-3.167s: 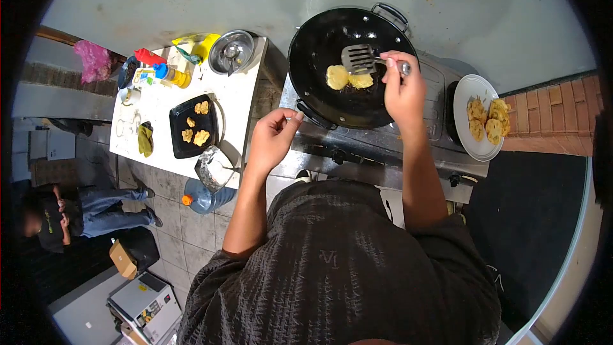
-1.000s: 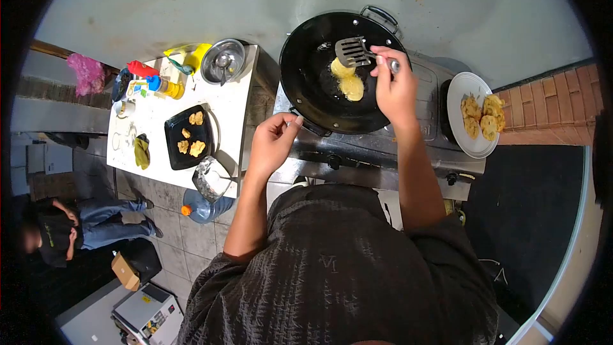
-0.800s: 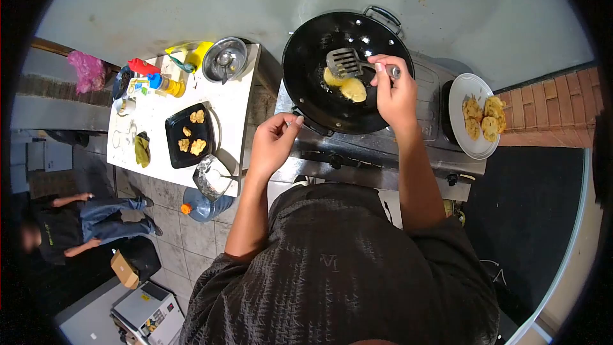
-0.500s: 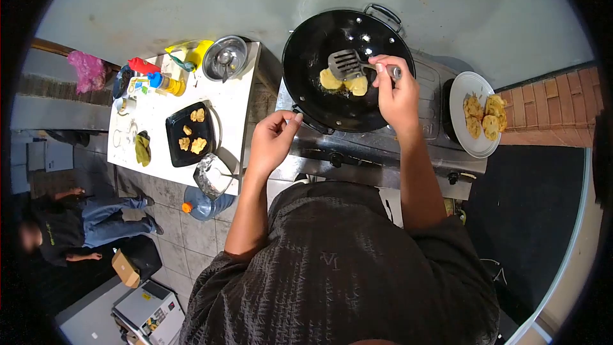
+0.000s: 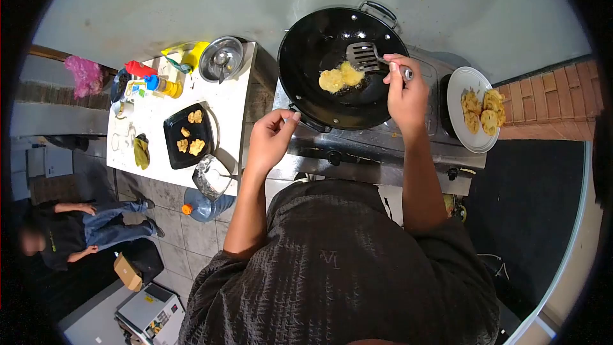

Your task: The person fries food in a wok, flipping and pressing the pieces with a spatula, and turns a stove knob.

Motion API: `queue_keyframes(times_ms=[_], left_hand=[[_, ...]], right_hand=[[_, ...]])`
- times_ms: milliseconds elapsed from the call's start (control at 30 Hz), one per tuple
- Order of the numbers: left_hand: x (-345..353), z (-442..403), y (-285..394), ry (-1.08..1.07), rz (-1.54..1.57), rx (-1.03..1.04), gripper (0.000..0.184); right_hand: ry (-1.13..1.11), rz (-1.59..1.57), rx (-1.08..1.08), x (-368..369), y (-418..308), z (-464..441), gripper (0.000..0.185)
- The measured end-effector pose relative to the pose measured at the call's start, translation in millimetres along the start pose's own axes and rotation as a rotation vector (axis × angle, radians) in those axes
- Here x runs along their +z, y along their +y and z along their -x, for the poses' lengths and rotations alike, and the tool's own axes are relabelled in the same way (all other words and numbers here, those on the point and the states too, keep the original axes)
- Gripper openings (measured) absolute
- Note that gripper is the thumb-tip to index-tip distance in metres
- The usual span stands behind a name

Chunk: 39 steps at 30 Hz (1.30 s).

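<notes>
My right hand (image 5: pixel 407 92) is wrapped round the handle of a slotted spatula (image 5: pixel 364 57), whose head is over the black wok (image 5: pixel 313 32). Two yellow battered pieces (image 5: pixel 332 80) lie side by side in the wok, the right one touching or just under the spatula's edge. At the wok's near left handle, my left hand (image 5: pixel 271 144) has thumb and fingertips closed on the handle (image 5: pixel 309 120). The wok stands on a metal stove (image 5: pixel 377 153). A white plate (image 5: pixel 458 89) with several fried pieces (image 5: pixel 488 115) is right of the stove top.
On the white table (image 5: pixel 223 105) at left are a black square dish (image 5: pixel 181 161) with several battered pieces, a steel bowl (image 5: pixel 211 55) with a spoon, bottles and a floured bowl (image 5: pixel 211 176). A water jug (image 5: pixel 207 208) is on the floor. Another person (image 5: pixel 64 236) stands at far left.
The spatula and my right hand have moved right, off the middle of the two pieces. The pieces have shifted a little in the wok. The other person's arms have moved.
</notes>
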<state>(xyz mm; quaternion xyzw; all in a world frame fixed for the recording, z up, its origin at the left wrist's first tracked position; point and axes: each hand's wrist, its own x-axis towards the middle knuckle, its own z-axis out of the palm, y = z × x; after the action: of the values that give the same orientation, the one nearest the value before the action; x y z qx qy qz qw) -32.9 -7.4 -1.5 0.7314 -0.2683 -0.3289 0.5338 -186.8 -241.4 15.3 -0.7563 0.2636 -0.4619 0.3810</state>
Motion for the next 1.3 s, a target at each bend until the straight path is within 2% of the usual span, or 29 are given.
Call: queue_keyframes(times_ms=[233,367,467,600,667,867,967,1300], left_hand=[[1,-2,5,-0.001,-0.003,0.010,0.014],[1,-5,4,-0.010,-0.007,0.034,0.014],[4,-8,2,0.012,0.012,0.082,0.018],[7,-13,10,0.004,-0.003,0.117,0.020],[7,-15,14,-0.018,0.005,0.127,0.020],[5,-22,18,-0.054,0.002,0.156,0.019],[3,-24,23,-0.067,-0.010,0.136,0.019],[-6,-30,20,-0.167,0.015,0.163,0.019]], right_hand=[[-0.011,-0.077,0.023,3,-5,-2,0.010],[-0.024,-0.020,0.005,-6,-7,3,0.010],[0.121,-0.084,0.066,-13,-10,6,0.010],[0.192,-0.095,0.125,-22,-15,12,0.010],[0.221,-0.208,0.195,-25,-11,19,0.009],[0.256,-0.337,0.179,-37,-15,31,0.011],[0.296,-0.360,0.220,-43,-24,36,0.011],[0.416,-0.396,0.164,-53,-41,59,0.011]])
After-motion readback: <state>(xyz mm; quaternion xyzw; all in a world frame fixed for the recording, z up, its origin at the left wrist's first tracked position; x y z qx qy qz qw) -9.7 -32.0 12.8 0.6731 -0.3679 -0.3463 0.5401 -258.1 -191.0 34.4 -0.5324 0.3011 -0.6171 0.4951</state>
